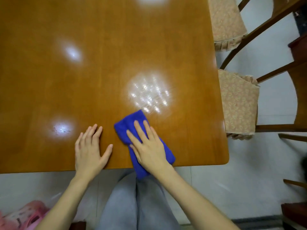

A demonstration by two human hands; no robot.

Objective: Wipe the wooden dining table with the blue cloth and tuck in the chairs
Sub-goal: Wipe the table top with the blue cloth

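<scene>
At the bottom of the frame the blue cloth [123,128] lies folded into a long pad. Its near end hangs over the desk's [116,55] lower edge, and its long axis runs up the frame, leaning a little left. The right grip [147,146] lies flat on it, released, with fingers straight along that axis, pressing rather than clutching. The left grip [89,146] is also released, flat on bare wood just left of the cloth and not touching it. Just beyond the cloth's far end is a streaky shiny patch [147,93], so the next stroke is probably a push up the frame. At the right edge, two cushioned chairs [239,103] look only partly pushed under.
</scene>
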